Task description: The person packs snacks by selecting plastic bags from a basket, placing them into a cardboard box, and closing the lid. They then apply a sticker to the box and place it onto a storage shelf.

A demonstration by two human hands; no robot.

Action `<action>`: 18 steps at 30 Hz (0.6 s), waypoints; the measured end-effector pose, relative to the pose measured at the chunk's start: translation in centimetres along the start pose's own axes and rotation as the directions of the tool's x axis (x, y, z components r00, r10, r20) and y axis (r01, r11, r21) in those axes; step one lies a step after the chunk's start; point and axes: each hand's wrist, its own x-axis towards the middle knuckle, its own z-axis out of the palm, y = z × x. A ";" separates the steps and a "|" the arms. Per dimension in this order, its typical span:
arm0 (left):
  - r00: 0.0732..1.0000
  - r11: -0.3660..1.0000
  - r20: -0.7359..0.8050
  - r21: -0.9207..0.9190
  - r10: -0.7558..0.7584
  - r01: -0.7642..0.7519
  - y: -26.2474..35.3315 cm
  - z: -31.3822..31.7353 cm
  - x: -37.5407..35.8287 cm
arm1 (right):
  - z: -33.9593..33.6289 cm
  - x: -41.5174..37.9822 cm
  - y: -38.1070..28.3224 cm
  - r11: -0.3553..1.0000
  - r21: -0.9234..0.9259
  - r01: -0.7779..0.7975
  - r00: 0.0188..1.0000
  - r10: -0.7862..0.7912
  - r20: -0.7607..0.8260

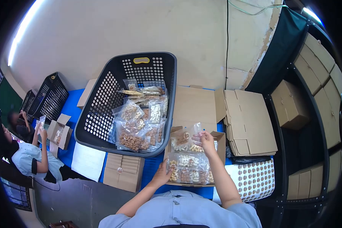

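My right hand [207, 143] pinches the upper corner of a clear zip bag of snacks [183, 137] above the far part of an open cardboard box [190, 185]. Filled snack bags [188, 161] with white, yellow and brown pieces lie in rows in that box. At its left edge rests my left hand [162, 175], fingers stretched out beside the bags and holding nothing.
A large black perforated basket [170, 98] with many snack bags stands left of the box. Flattened cartons [250, 121] and a sticker sheet [250, 178] lie right. One closed box [122, 173] sits front left. A co-worker [38, 157] holds a bag farther left.
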 end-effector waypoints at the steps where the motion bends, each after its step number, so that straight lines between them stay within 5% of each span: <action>1: 1.000 1.000 0.014 0.006 -0.028 0.028 0.5 0.1 -0.4 | 0.4 0.7 1.7 1.000 -0.014 -0.025 0.998 0.024 -0.055; 2: 0.998 0.998 0.028 0.011 -0.054 0.054 0.7 0.2 -0.6 | -0.2 1.9 4.5 1.000 -0.015 -0.027 0.998 0.026 -0.051; 4: 0.998 0.999 0.030 0.014 -0.053 0.052 0.5 0.1 -0.7 | -1.8 3.8 9.7 0.860 -0.510 -0.023 0.976 -0.090 -0.197; 7: 0.996 0.996 0.030 0.027 -0.086 0.086 0.8 0.0 -0.7 | -0.4 0.9 8.9 0.745 -0.662 0.081 0.940 -0.277 -0.198; 9: 0.992 0.992 0.028 0.035 -0.123 0.122 1.6 -0.1 -0.9 | -0.5 0.0 8.0 0.654 -0.751 0.090 0.957 -0.266 -0.118; 11: 0.981 0.949 -0.141 0.303 0.136 -0.088 2.9 -0.1 -1.0 | -0.6 -0.9 7.0 0.554 -0.826 0.104 0.968 -0.246 -0.043; 13: 0.970 0.938 -0.111 0.298 0.217 -0.175 4.1 -0.5 0.2 | 0.2 -2.0 4.9 0.378 -0.920 0.106 0.911 -0.409 -0.063; 18: 0.920 0.885 -0.073 0.314 0.385 -0.345 6.7 -1.6 5.8 | -1.8 -0.8 0.3 0.336 -0.937 0.097 0.851 -0.516 -0.097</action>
